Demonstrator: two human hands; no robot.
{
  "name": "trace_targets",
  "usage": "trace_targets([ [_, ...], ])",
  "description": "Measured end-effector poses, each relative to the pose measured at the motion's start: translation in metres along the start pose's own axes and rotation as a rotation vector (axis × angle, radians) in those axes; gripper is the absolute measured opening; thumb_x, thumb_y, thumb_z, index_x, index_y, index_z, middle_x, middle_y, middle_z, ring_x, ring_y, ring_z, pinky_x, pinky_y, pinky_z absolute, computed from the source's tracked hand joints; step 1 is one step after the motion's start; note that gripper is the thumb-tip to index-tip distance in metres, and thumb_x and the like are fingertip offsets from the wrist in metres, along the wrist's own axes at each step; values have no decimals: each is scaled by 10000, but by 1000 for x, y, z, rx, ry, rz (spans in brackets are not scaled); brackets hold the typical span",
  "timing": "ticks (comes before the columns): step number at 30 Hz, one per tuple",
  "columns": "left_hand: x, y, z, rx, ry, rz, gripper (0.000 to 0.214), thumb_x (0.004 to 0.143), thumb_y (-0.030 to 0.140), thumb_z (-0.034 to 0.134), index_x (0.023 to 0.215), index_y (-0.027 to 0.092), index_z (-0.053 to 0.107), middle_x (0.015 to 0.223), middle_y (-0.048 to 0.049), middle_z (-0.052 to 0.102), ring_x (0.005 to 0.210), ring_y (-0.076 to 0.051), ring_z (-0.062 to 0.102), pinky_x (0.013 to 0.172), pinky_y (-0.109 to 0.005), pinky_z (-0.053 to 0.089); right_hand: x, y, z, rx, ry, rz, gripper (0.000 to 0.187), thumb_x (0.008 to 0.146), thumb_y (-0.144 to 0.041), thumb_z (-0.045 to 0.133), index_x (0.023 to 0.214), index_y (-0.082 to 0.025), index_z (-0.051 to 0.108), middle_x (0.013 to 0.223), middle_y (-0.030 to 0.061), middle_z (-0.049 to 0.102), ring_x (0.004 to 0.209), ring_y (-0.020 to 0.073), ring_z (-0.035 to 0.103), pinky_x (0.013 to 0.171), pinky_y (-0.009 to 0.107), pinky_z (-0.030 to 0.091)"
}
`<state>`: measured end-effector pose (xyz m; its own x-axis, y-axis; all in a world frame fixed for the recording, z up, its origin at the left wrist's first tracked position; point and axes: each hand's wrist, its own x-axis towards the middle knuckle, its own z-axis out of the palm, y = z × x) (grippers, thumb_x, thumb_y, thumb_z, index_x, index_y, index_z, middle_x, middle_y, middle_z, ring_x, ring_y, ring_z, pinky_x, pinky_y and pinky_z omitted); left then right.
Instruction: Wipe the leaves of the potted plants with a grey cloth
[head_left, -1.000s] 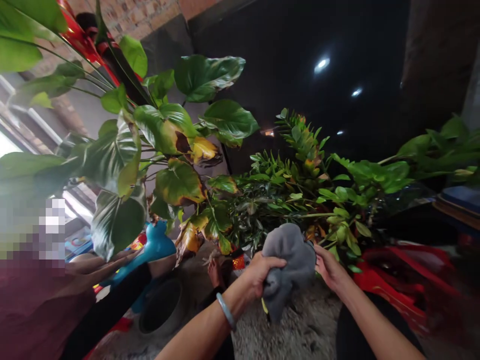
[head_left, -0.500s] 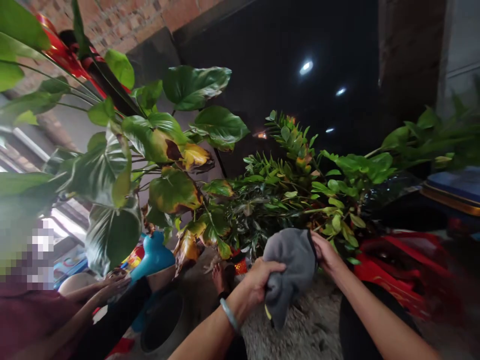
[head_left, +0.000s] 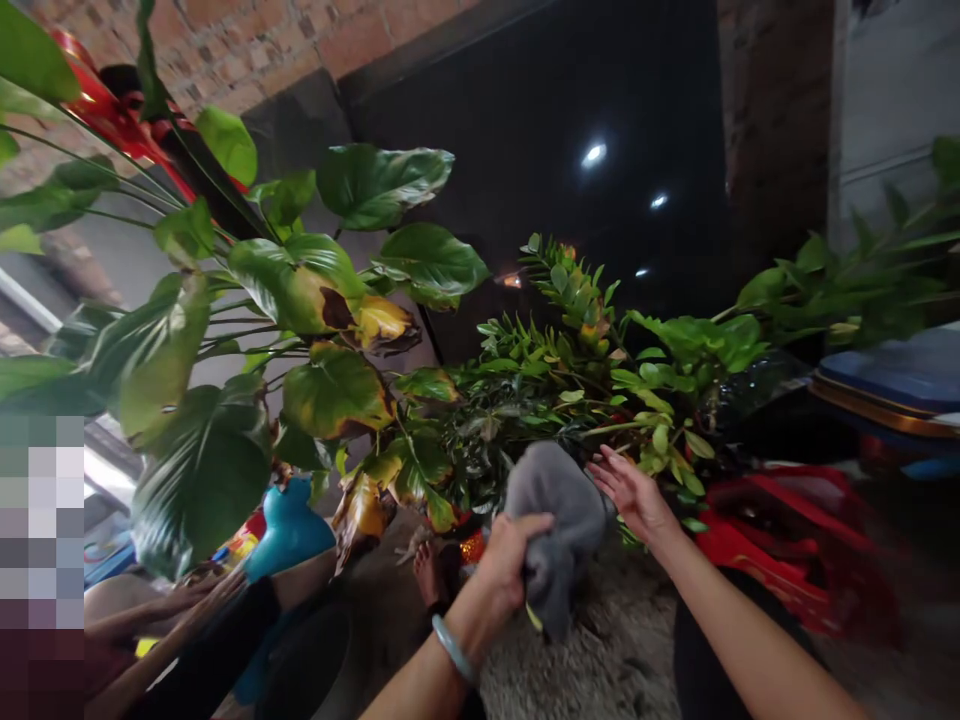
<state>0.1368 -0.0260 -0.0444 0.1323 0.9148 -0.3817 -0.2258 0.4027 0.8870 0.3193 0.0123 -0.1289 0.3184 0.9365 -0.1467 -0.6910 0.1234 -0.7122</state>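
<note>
My left hand (head_left: 508, 562), with a pale bracelet on its wrist, is closed round a bunched grey cloth (head_left: 553, 510) held up in front of me. My right hand (head_left: 631, 492) is open just to the right of the cloth, fingers spread, palm turned toward it and toward the small-leaved green plant (head_left: 570, 380) behind. That plant's leaflets reach down to my right fingers. A big-leaved plant (head_left: 300, 300) with yellow and brown patches stands to the left.
Another person sits at the lower left, a forearm (head_left: 165, 640) stretched out near a blue figure (head_left: 285, 525). A bare foot (head_left: 430, 570) rests on the rough grey floor (head_left: 600, 660). Red objects (head_left: 780, 550) lie at the right. A brick wall (head_left: 315, 40) rises behind.
My right hand has let go of the cloth and opened beside it. My left hand keeps its grip. The view has drifted to the right and slightly up.
</note>
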Motion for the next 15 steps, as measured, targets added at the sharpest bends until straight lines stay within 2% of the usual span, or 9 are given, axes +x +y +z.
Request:
trace_targets([
  [2,-11,-5,-1,61,-71,-36,313,398,157,797,686,80,700,563,-74,686,497,-191,620,514,-296,499,-1,0,0,0,-10,2,280,601,-348,714,876,-292,708,911,31,743,1086,292,632,988,441,427],
  [5,-16,24,6,30,-132,85,352,397,173,802,730,91,719,631,-80,719,538,-197,638,535,-292,514,-1,1,-1,-7,-10,12,295,580,-358,719,863,-276,707,920,43,746,1091,306,627,988,447,426],
  [7,-6,50,16,-89,-90,231,371,403,191,810,754,122,713,671,-59,734,547,-182,637,559,-289,523,1,2,-3,-19,3,19,291,569,-353,717,850,-279,707,895,36,746,1066,306,641,994,456,415],
  [9,10,63,25,-211,1,352,362,405,189,816,741,144,690,685,-34,735,558,-159,635,589,-274,521,3,4,-5,-37,17,24,276,568,-339,715,839,-290,707,870,24,746,1035,296,658,991,455,415],
  [11,25,54,30,-235,71,381,351,412,178,818,729,144,669,662,-19,721,554,-146,628,589,-262,506,6,8,-8,-60,30,32,239,585,-339,712,819,-293,705,838,18,744,995,285,676,961,446,439],
  [15,29,2,22,-16,44,109,296,427,175,818,667,114,656,530,-23,659,433,-146,567,484,-273,448,12,20,-11,-128,54,72,149,610,-375,733,685,-261,672,682,23,719,833,290,708,809,440,525],
])
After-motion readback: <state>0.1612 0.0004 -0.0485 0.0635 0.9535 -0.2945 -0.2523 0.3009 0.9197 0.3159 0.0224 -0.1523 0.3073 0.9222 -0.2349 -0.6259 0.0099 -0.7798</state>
